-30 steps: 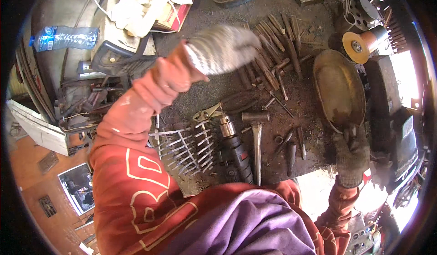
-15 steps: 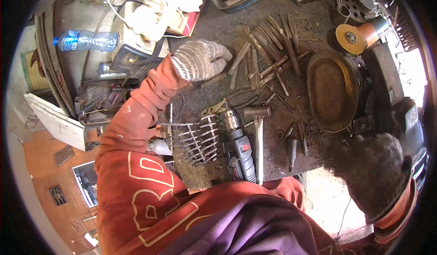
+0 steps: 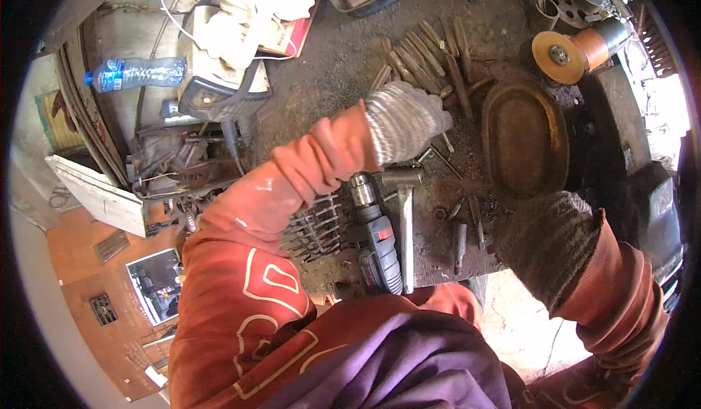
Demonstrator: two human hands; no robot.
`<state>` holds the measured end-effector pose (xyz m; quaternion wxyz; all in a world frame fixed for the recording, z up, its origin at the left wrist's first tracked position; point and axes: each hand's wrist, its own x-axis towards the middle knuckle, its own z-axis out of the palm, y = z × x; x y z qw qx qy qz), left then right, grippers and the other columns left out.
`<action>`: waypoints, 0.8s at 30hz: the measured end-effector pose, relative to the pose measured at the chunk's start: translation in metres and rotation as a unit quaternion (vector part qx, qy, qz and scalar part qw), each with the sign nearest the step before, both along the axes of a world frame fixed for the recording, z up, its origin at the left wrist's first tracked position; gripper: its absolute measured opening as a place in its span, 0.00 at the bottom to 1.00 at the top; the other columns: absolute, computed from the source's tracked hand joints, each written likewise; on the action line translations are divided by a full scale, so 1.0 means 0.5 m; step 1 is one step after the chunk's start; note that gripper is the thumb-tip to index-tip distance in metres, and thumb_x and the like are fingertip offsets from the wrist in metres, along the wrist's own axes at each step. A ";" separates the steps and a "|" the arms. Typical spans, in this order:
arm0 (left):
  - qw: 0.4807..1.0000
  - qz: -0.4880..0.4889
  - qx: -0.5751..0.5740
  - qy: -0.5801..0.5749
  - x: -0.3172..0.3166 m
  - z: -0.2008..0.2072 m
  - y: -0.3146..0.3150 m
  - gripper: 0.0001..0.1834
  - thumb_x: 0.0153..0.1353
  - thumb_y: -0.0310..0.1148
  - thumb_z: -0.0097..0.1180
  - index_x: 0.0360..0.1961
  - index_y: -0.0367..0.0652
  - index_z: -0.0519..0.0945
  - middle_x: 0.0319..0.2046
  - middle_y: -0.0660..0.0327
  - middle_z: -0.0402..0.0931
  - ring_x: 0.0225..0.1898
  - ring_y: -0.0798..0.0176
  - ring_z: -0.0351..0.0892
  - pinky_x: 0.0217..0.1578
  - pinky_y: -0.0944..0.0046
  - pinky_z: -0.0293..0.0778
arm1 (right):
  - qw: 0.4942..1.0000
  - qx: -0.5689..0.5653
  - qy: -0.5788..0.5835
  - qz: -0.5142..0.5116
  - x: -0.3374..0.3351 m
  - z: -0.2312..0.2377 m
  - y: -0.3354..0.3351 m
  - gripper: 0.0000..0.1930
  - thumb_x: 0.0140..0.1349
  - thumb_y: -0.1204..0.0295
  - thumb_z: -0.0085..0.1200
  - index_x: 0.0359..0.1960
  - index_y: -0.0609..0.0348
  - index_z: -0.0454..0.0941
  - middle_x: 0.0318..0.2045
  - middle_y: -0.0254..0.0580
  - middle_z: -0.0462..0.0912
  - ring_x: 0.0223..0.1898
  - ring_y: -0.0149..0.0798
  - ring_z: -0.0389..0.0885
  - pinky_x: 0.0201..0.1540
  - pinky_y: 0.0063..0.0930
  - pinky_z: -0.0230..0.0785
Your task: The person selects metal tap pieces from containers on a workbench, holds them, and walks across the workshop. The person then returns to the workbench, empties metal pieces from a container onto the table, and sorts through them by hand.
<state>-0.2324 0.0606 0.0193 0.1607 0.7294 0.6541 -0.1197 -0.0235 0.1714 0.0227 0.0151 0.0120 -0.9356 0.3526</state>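
1. Tray (image 3: 524, 143) sits on the table (image 3: 328, 59), just beyond the right hand (image 3: 551, 248), whose fingers are hidden: cannot tell their state.
2. Left hand (image 3: 410, 121) is at the near end of the rods (image 3: 431, 57), fingers curled; whether they grip one, I cannot tell.
3. Grinder (image 3: 595, 42) lies past the tray, rightward.
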 end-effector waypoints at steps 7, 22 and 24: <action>0.866 0.287 0.121 -0.390 -0.029 -0.042 -0.041 0.12 0.64 0.35 0.58 0.41 0.39 0.85 0.31 0.59 0.83 0.32 0.61 0.84 0.34 0.58 0.79 | 0.999 0.023 0.014 0.023 0.022 0.008 0.051 0.15 0.54 0.68 0.60 0.44 0.54 0.81 0.30 0.41 0.84 0.31 0.46 0.82 0.38 0.40 0.75; 0.465 0.491 0.100 -0.730 0.044 0.068 -0.137 0.23 0.67 0.42 0.58 0.52 0.31 0.80 0.33 0.57 0.82 0.19 0.68 0.76 0.18 0.71 0.72 | 0.965 0.206 0.019 0.163 0.105 0.106 0.140 0.12 0.55 0.64 0.59 0.39 0.52 0.82 0.29 0.41 0.83 0.32 0.47 0.82 0.39 0.41 0.75; 0.470 0.491 0.115 -0.725 0.055 0.066 -0.145 0.26 0.67 0.44 0.57 0.54 0.30 0.79 0.33 0.54 0.82 0.20 0.67 0.77 0.18 0.70 0.71 | 0.947 0.264 0.035 0.178 0.100 0.118 0.125 0.10 0.55 0.63 0.57 0.36 0.51 0.82 0.31 0.41 0.84 0.34 0.47 0.83 0.42 0.41 0.75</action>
